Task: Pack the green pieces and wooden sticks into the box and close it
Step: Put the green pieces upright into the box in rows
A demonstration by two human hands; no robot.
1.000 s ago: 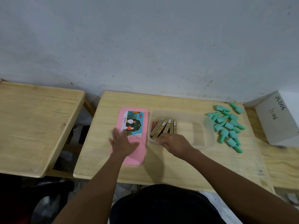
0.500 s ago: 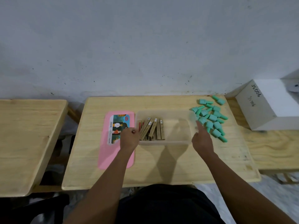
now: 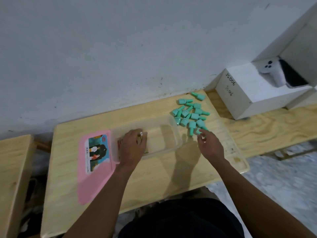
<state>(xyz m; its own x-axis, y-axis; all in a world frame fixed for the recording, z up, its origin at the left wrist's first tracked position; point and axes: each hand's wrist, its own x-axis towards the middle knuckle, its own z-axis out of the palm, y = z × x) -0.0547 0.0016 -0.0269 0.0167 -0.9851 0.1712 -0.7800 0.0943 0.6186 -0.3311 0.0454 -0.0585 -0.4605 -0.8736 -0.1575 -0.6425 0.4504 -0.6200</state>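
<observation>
The left hand (image 3: 132, 146) lies inside the left part of the clear box (image 3: 177, 134), palm down, fingers bent over the wooden sticks (image 3: 141, 134). The hand hides nearly all of them; only a white-tipped end shows among the fingers. Whether the hand grips the sticks or merely rests on them cannot be told.

The right hand (image 3: 210, 146) is just right of the box with its fingers loosely spread and stretched toward the upper right of the frame. Its foremost fingertip (image 3: 201, 131) is at the nearest of the green pieces (image 3: 190, 115), touching it or just short of it, and nothing is held.

The box is open, and its right part, between the two hands, shows only the bare bottom. The green pieces lie outside the box in a loose cluster on the surface (image 3: 171, 174), from just beyond the right hand's fingers up toward the wall. None of them is in the box.

The pink lid (image 3: 92, 184) lies flat just left of the box, beside the left wrist, with a picture label (image 3: 97, 152) facing up.

In the upper right of the frame an open white carton (image 3: 240, 95) with handwriting on its side holds a white device (image 3: 271, 70) with dark buttons. Another wooden table (image 3: 13, 169) is at the left edge.
</observation>
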